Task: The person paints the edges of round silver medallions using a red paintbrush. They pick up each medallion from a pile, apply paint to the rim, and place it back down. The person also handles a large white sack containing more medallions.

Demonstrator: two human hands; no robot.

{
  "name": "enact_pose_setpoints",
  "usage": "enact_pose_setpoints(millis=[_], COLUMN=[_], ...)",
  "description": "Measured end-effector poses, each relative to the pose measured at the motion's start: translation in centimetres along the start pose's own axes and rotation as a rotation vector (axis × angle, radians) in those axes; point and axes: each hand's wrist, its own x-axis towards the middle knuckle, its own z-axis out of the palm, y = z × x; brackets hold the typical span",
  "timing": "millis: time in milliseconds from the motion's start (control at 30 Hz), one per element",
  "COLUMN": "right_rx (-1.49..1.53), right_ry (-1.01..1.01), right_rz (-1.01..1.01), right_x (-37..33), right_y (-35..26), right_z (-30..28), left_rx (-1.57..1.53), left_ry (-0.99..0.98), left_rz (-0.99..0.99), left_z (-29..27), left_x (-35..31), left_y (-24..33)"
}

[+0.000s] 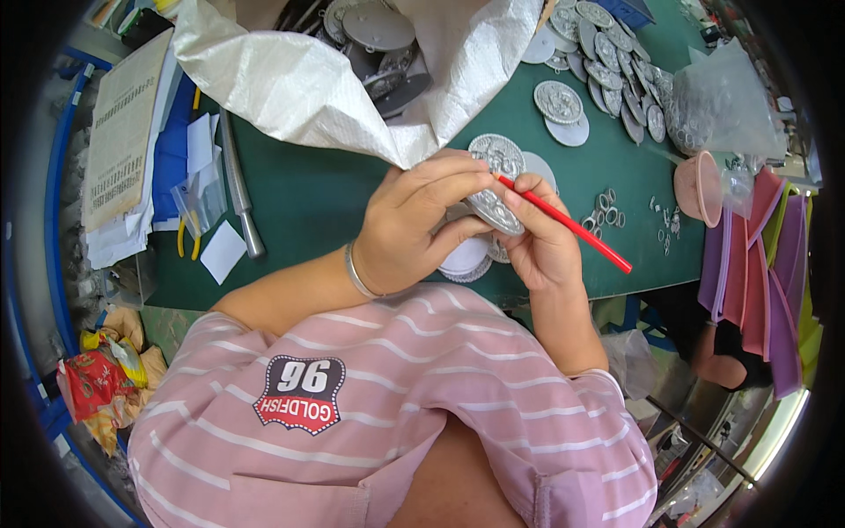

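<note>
My left hand (421, 218) is closed on a round silver medallion (498, 214) with a raised relief. The medallion is tilted, and my fingers cover part of it. My right hand (547, 242) pinches a slim red pencil (576, 229), its tip at the medallion's upper edge and its far end pointing to the lower right. The right fingers also touch the medallion's right rim. Just beyond lies another relief medallion (498, 151). More discs (465, 259) lie beneath my hands, partly hidden.
A white woven sack (282, 84) holding grey medallions (378, 26) stands ahead. Medallions (607, 62) are heaped at the far right. Nearby are metal rings (606, 211), a pink cup (698, 187) and a clear bag (726, 106). At left are a metal rod (236, 185) and papers (128, 132).
</note>
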Motion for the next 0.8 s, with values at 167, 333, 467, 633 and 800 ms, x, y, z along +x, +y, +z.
enact_pose_setpoints(millis=[167,333,467,633,800], right_rx=[0.14,0.193,0.091,-0.097,-0.291], right_ry=[-0.014,-0.04,-0.03,0.003,0.005], right_rz=[0.063,0.097,-0.08,-0.336,-0.506], right_x=[-0.1,-0.2,-0.4,-0.3,-0.3], right_y=[0.1,0.3,0.2,0.1,-0.1], right_z=[-0.7,-1.7,-0.5,-0.1,-0.3], left_rx=[-0.094,-0.166,-0.371,-0.81,-0.854], left_ry=[-0.03,-0.09,-0.06,-0.101,-0.153], left_rz=[-0.205,-0.3,-0.604,-1.002,-1.051], left_z=[0.4,-0.1,0.2,0.0,-0.1], left_x=[-0.2,0.3,-0.1,-0.2,0.1], left_y=[-0.3,0.0,0.2,0.3,0.5])
